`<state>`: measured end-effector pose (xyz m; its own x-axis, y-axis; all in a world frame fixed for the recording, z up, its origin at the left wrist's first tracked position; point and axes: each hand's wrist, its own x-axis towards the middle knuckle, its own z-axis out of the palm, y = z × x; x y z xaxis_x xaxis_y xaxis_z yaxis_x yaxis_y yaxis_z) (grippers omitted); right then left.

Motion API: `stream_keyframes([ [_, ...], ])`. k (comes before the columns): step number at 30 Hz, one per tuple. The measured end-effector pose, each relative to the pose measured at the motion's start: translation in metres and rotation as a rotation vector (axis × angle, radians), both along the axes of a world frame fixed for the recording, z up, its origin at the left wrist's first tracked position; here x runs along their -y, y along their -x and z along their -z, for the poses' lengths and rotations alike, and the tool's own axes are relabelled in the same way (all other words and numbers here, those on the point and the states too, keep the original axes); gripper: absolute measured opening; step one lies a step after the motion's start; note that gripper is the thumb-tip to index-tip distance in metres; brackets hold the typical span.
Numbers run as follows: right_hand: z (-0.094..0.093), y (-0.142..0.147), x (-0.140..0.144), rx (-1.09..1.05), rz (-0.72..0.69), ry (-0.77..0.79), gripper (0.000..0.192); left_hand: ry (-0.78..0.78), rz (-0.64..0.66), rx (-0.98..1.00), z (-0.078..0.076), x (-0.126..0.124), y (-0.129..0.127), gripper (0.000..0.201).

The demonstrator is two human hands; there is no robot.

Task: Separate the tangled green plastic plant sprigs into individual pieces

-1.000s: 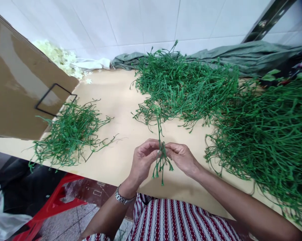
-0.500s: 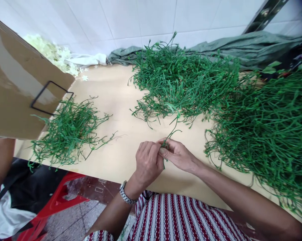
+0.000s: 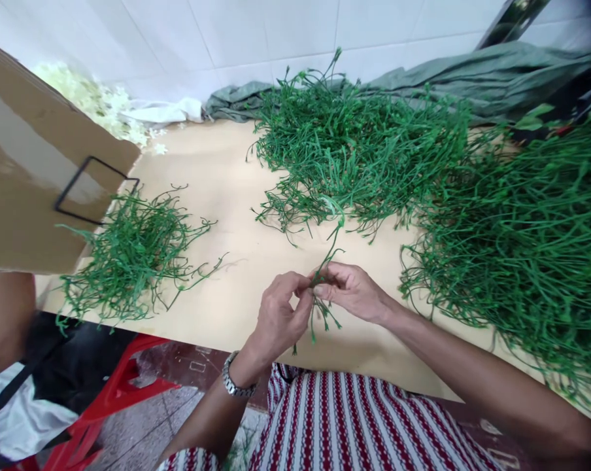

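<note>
Between my hands, over the front of the table, is a green artificial plant stem (image 3: 331,243) with thin branches. My right hand (image 3: 350,288) pinches it between thumb and fingers. My left hand (image 3: 282,309), with a watch on its wrist, is closed in a pinch on the same stem at its left side. Thin green ends hang below the fingers, and the stem's tip points toward the back. A large heap of similar green stems (image 3: 364,147) lies behind my hands. Another big heap (image 3: 516,248) is to the right, and a smaller pile (image 3: 133,255) to the left.
A cardboard box (image 3: 35,176) with a black wire frame (image 3: 87,190) stands at the left. Pale flowers (image 3: 99,104) and bunched green cloth (image 3: 437,82) lie along the tiled wall. Another person's arm (image 3: 4,320) and a red stool (image 3: 114,392) are at the lower left.
My left hand has shifted slightly left and opened its curled fingers into a pinch. More of the stem's lower branches now show, spread below my hands. The view has shifted a little.
</note>
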<state>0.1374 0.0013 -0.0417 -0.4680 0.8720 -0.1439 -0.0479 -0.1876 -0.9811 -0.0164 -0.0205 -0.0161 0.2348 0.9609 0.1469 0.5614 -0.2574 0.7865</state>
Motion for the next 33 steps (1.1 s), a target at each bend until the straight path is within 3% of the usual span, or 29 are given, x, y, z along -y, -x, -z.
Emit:
stream_keyframes([
  [4,0.002,0.0,-0.003,0.075,0.057,-0.02,0.02,-0.072,0.028,-0.098,-0.002,-0.003,-0.005,0.009],
  [7,-0.007,-0.006,-0.009,0.25,0.017,-0.146,0.017,-0.058,0.059,-0.147,-0.007,-0.009,-0.005,0.009],
  [10,-0.02,-0.013,-0.014,0.457,-0.005,-0.384,0.012,0.092,0.105,-0.101,-0.012,-0.019,-0.001,0.011],
  [12,-0.025,-0.015,-0.017,0.524,-0.021,-0.463,0.011,0.219,0.145,-0.015,-0.015,-0.025,0.001,0.01],
  [15,-0.026,-0.018,-0.019,0.495,-0.065,-0.383,0.012,0.337,0.184,0.072,-0.017,-0.031,0.001,0.009],
  [18,-0.023,-0.019,-0.02,0.455,-0.101,-0.295,0.014,0.36,0.2,0.073,-0.016,-0.032,-0.001,0.009],
  [22,-0.021,-0.021,-0.022,0.462,-0.118,-0.272,0.012,0.332,0.204,0.061,-0.012,-0.031,-0.002,0.016],
  [27,-0.016,-0.022,-0.023,0.209,-0.272,-0.069,0.014,0.303,0.248,0.054,-0.011,-0.03,0.001,0.018],
  [33,-0.011,-0.018,-0.019,0.086,-0.195,0.04,0.02,0.124,0.182,-0.15,-0.017,-0.024,-0.006,0.015],
])
